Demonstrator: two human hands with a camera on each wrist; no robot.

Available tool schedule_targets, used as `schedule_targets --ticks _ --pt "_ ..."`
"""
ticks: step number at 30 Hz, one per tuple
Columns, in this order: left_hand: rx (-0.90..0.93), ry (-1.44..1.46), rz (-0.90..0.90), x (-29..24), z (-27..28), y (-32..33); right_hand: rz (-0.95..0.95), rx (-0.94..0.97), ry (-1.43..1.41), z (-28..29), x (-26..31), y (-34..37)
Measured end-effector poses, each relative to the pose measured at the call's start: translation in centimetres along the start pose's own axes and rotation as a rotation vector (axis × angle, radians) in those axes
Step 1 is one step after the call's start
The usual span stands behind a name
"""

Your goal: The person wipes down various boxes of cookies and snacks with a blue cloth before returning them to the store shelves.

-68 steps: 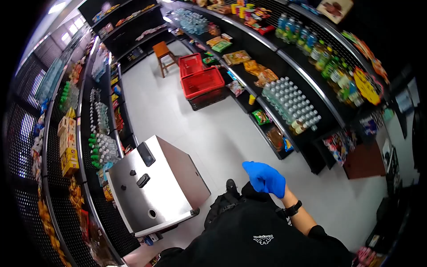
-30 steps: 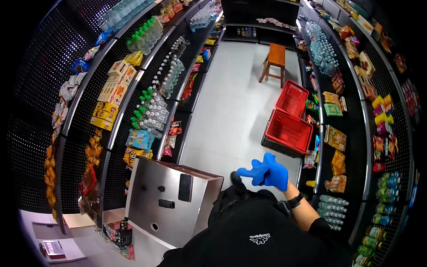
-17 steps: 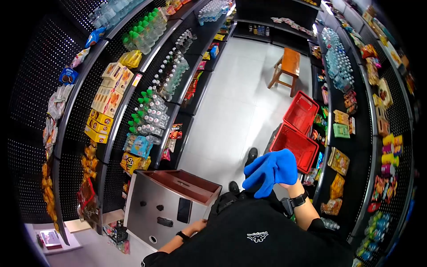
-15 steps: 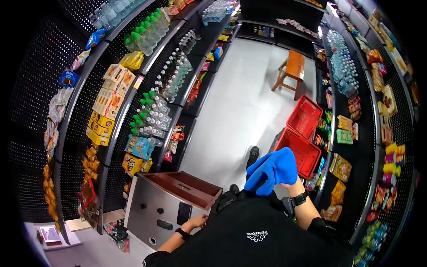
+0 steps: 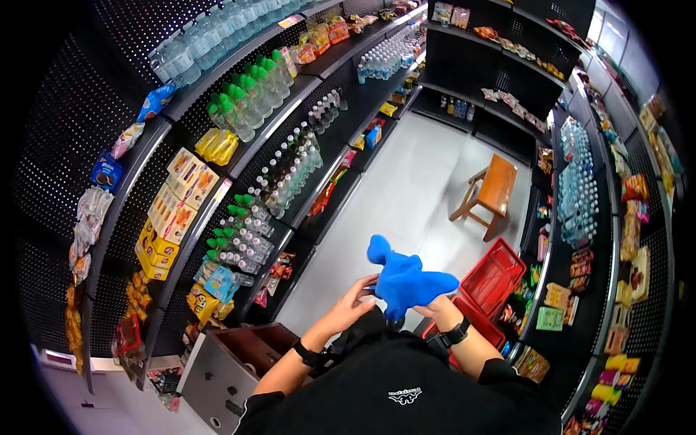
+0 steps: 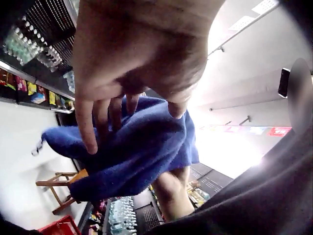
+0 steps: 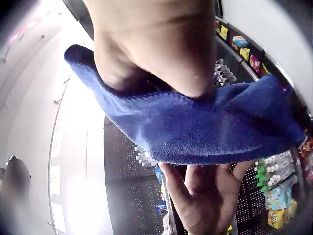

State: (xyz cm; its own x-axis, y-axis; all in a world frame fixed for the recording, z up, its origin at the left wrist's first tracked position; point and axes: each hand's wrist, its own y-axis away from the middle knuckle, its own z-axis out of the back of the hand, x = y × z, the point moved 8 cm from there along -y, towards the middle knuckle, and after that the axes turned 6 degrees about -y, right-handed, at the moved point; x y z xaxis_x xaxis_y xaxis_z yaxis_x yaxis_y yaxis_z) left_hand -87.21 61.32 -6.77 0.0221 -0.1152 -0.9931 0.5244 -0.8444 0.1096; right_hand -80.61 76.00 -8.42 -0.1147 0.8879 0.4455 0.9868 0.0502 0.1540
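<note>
A blue cloth [image 5: 409, 279], soft and bunched into folds, is held up in front of the chest. My right hand [image 5: 435, 306] holds it from the right, its fingers mostly hidden under the fabric; in the right wrist view the thumb side of the right hand [image 7: 151, 63] runs into the stitched edge. My left hand [image 5: 351, 304] comes in at the left, fingers spread and lightly bent along the cloth's side. In the left wrist view the left-hand fingers [image 6: 100, 115] lie over the folds with the thumb apart.
A metal cabinet [image 5: 196, 384] with a brown open top stands at lower left. Red baskets [image 5: 493, 279] and a wooden stool [image 5: 494, 185] sit on the floor at right. Shelves with bottles [image 5: 250, 94] and snacks line both sides of the aisle [image 5: 391, 188].
The left hand, hidden at first and then by the cabinet, has risen to the cloth. The right hand has brought the cloth left towards the middle. The view has swung right along the aisle.
</note>
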Motion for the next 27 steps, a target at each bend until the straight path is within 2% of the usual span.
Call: schedule_targets --ticks 3,4,6,8,9,10,11,13,14,15,17,18,19,20,22,24,27 --pt "-0.01 0.094 0.043 -0.4 0.7 -5.6 0.013 0.056 0.018 -2.0 4.2 -3.7" --pt "-0.021 0.111 0.078 -0.7 1.4 -7.4 0.056 -0.007 0.059 -1.2 5.7 -4.7" --pt "0.008 0.122 0.036 -2.9 2.2 -10.9 0.106 -0.037 0.087 2.0 8.3 -6.8" --pt "0.038 0.071 -0.055 -5.1 3.5 -14.9 0.158 -0.05 0.069 0.8 12.0 -8.6" --pt "0.049 0.018 -0.132 -6.1 4.1 -17.3 0.317 0.213 0.359 -2.4 15.8 -10.1" --pt "0.061 -0.029 -0.207 -7.2 4.5 -19.6 0.408 0.3 0.474 -3.1 18.2 -11.1" --pt "0.073 -0.055 -0.295 -8.9 4.9 -21.9 0.46 0.254 0.538 -1.9 19.6 -12.4" --pt "0.104 -0.098 -0.468 -12.5 5.8 -26.8 0.418 -0.217 0.598 6.6 20.8 -15.5" --pt "0.137 -0.127 -0.446 -13.1 6.1 -29.4 0.4 -0.423 0.644 9.5 21.6 -16.7" --pt "0.149 -0.158 -0.467 -13.7 6.2 -31.4 0.419 -0.516 0.657 10.5 22.8 -17.9" --pt "0.161 -0.236 -0.514 -15.0 6.5 -36.0 0.551 -0.398 0.571 6.5 27.3 -20.3" --pt "0.128 -0.278 -0.582 -15.8 6.8 -37.8 0.568 -0.445 0.508 5.6 29.1 -20.9" --pt "0.138 -0.225 -0.529 -15.8 7.1 -39.8 0.579 -0.495 0.441 5.5 30.5 -21.6" --pt "0.152 -0.174 -0.469 -15.9 7.5 -41.7 0.545 -0.373 0.381 7.2 31.5 -22.9" --pt "0.209 -0.109 -0.386 -15.2 8.2 -45.2 0.528 -0.495 0.258 9.3 32.6 -24.5" --pt "0.266 -0.171 -0.334 -14.6 8.4 -48.1 0.533 -0.587 0.116 10.7 33.8 -26.9" --pt "0.311 -0.267 -0.283 -13.7 9.1 -52.5 0.602 -0.522 0.84 12.4 38.2 -32.2"
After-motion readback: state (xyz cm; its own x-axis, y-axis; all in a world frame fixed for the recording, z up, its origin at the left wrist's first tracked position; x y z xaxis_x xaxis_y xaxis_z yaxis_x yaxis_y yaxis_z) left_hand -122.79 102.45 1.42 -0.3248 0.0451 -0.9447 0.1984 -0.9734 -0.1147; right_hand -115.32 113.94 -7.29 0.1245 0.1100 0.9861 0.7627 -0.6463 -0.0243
